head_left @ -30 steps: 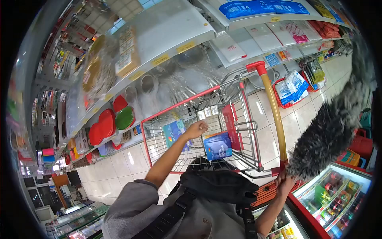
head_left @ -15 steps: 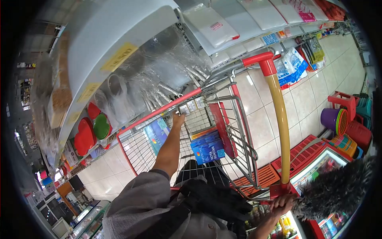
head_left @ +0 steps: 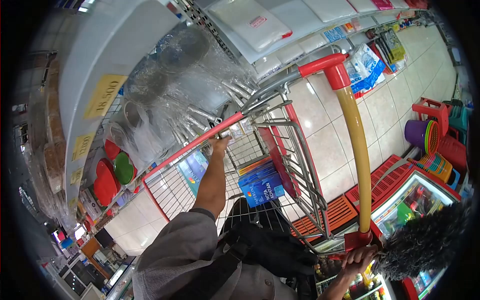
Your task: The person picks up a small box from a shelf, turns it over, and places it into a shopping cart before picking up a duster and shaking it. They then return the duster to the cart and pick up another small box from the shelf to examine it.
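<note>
My left hand point(head_left: 219, 143) reaches into the metal shopping cart point(head_left: 197, 137), just below its red rim. Its fingers look closed near small pale packs point(head_left: 243, 128), but what they hold is too small to make out. Blue Paperline "Nota Kontan" packs point(head_left: 261, 186) stand in a row in the cart. Another blue Paperline pack point(head_left: 194, 170) lies left of my forearm. My right hand point(head_left: 359, 260) is a fist beside the lower red end of the cart's yellow handle point(head_left: 356, 145). It grips a dark fluffy duster point(head_left: 425, 245), whose grip is hidden.
A shelf with price tags point(head_left: 104, 95) and plastic-wrapped strainers point(head_left: 182, 47) runs along the left. Packs of clear bags point(head_left: 252, 22) lie at the top. At the right stand stacked purple baskets point(head_left: 416, 134), red stools point(head_left: 431, 116) and a glass-topped freezer point(head_left: 417, 195).
The view has shifted slightly, and the shelf with its strainers shows larger. My left hand stays in the same part of the cart. The duster has tipped a little lower beside my right hand.
</note>
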A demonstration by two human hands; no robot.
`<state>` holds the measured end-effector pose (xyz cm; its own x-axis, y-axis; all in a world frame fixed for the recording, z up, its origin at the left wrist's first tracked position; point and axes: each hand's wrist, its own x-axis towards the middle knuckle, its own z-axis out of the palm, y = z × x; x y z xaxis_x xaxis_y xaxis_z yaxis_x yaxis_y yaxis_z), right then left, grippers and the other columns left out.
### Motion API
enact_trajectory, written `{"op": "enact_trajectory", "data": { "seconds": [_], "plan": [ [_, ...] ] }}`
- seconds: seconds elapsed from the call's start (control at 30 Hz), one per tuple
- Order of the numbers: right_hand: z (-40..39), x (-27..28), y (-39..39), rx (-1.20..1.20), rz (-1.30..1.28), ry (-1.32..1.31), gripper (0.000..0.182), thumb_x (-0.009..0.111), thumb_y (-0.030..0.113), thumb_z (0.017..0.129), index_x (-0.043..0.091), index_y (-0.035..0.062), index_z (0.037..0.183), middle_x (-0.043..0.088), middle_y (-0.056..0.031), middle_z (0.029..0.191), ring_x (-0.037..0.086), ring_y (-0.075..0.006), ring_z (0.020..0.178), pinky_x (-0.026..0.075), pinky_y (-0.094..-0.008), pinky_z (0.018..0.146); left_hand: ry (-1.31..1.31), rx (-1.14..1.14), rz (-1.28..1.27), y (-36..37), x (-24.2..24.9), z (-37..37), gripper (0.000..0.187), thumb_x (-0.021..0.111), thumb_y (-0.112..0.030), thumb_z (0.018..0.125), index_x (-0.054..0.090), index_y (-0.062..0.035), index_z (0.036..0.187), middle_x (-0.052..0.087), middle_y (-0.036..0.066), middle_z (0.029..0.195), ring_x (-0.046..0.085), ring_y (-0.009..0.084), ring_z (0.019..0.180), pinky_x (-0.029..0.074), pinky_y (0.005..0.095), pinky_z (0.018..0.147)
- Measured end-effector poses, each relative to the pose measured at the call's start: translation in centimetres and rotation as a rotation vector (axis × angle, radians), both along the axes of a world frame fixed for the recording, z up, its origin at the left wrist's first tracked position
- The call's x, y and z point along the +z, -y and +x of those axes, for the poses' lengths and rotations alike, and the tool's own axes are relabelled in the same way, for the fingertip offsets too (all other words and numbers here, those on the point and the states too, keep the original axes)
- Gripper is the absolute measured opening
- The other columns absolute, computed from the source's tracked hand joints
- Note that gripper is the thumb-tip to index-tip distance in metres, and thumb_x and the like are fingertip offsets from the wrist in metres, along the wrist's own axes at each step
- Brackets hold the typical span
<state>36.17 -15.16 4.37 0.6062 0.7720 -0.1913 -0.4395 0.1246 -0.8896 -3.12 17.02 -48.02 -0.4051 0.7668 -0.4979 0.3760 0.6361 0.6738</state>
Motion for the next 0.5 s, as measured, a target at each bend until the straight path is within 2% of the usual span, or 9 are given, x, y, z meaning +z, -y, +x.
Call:
{"op": "enact_trajectory", "data": {
  "seconds": [0.03, 0.17, 0.23, 0.27, 0.3, 0.37, 0.4, 0.47, 0.5],
  "plan": [
    [0.0, 0.0, 0.1, -0.022, 0.026, -0.066, 0.014, 0.036, 0.019, 0.100, 0.041, 0.0059, 0.101, 0.021, -0.0015, 0.051, 0.020, -0.0132, 0.034, 0.041, -0.0342, 0.027, 0.006, 0.001, 0.013, 0.1, 0.3, -0.2, 0.064, 0.078, -0.012, 0.066, 0.036, -0.0004, 0.113, 0.056, 0.007, 0.085, 0.051, 0.0129, 0.056, 0.042, 0.0268, 0.045],
    [0.7, -0.6, 0.8, 0.071, 0.027, -0.040, 0.015, 0.037, 0.022, 0.100, 0.040, 0.0084, 0.104, 0.021, -0.0011, 0.051, 0.020, -0.0139, 0.034, 0.037, -0.0341, 0.025, -0.039, -0.066, -0.102, -0.8, 4.0, 1.1, 0.049, 0.079, -0.010, 0.065, 0.048, -0.0020, 0.102, 0.053, 0.005, 0.073, 0.046, 0.0106, 0.052, 0.037, 0.0274, 0.041],
    [0.2, -0.4, 0.1, 0.046, 0.019, -0.022, 0.013, 0.037, 0.023, 0.100, 0.039, 0.0102, 0.104, 0.021, -0.0005, 0.052, 0.020, -0.0134, 0.034, 0.034, -0.0325, 0.025, 0.325, -0.010, -0.519, -1.2, 10.1, 1.8, 0.049, 0.078, -0.015, 0.066, 0.050, -0.0031, 0.104, 0.052, 0.003, 0.069, 0.044, 0.0103, 0.051, 0.032, 0.0253, 0.040],
    [-0.1, -0.2, -0.2, 0.021, 0.019, -0.056, 0.012, 0.038, 0.022, 0.099, 0.039, 0.0108, 0.103, 0.021, -0.0003, 0.052, 0.020, -0.0129, 0.034, 0.033, -0.0316, 0.024, 0.143, 0.038, -0.433, -0.9, 14.6, 4.3, 0.046, 0.073, -0.019, 0.071, 0.052, -0.0039, 0.110, 0.054, 0.002, 0.067, 0.043, 0.0097, 0.050, 0.031, 0.0257, 0.041],
    [-0.3, 0.0, -0.6, -0.007, 0.022, -0.093, 0.011, 0.038, 0.022, 0.099, 0.039, 0.0113, 0.103, 0.022, -0.0001, 0.052, 0.020, -0.0125, 0.034, 0.032, -0.0307, 0.024, 0.138, 0.029, -0.425, -0.2, 14.8, 4.1, 0.046, 0.073, -0.019, 0.071, 0.052, -0.0039, 0.110, 0.054, 0.002, 0.067, 0.043, 0.0097, 0.050, 0.031, 0.0257, 0.041],
    [-0.1, -0.4, -0.6, 0.087, 0.063, -0.089, 0.010, 0.039, 0.022, 0.099, 0.040, 0.0138, 0.105, 0.022, 0.0004, 0.052, 0.018, -0.0112, 0.035, 0.030, -0.0283, 0.025, 0.192, -0.133, -0.335, 1.3, 15.9, 3.3, 0.050, 0.071, -0.019, 0.073, 0.050, -0.0053, 0.117, 0.059, 0.004, 0.077, 0.053, 0.0118, 0.060, 0.039, 0.0269, 0.048],
    [-0.3, -0.4, -0.5, 0.075, 0.066, -0.118, 0.010, 0.040, 0.023, 0.099, 0.041, 0.0138, 0.104, 0.023, 0.0007, 0.052, 0.019, -0.0111, 0.035, 0.030, -0.0280, 0.025, 0.188, -0.149, -0.326, 2.4, 17.5, 3.5, 0.050, 0.071, -0.019, 0.073, 0.050, -0.0053, 0.117, 0.059, 0.004, 0.077, 0.053, 0.0118, 0.060, 0.039, 0.0269, 0.048],
    [-0.4, -0.5, -0.7, 0.024, 0.057, -0.172, 0.011, 0.042, 0.023, 0.098, 0.043, 0.0129, 0.100, 0.023, 0.0015, 0.052, 0.020, -0.0111, 0.034, 0.031, -0.0279, 0.025, 0.415, -0.288, -0.174, 4.5, 20.6, 4.3, 0.047, 0.075, -0.012, 0.068, 0.053, -0.0001, 0.109, 0.062, 0.010, 0.095, 0.060, 0.0172, 0.078, 0.050, 0.0300, 0.064],
    [-0.3, -0.6, -0.7, 0.015, 0.071, -0.173, 0.011, 0.042, 0.023, 0.098, 0.043, 0.0129, 0.100, 0.023, 0.0015, 0.052, 0.020, -0.0111, 0.034, 0.031, -0.0279, 0.025, 0.454, -0.446, -0.120, 5.6, 21.6, 4.4, 0.050, 0.074, -0.009, 0.070, 0.051, -0.0031, 0.113, 0.061, 0.010, 0.098, 0.060, 0.0170, 0.081, 0.050, 0.0306, 0.068]
  ]
}}
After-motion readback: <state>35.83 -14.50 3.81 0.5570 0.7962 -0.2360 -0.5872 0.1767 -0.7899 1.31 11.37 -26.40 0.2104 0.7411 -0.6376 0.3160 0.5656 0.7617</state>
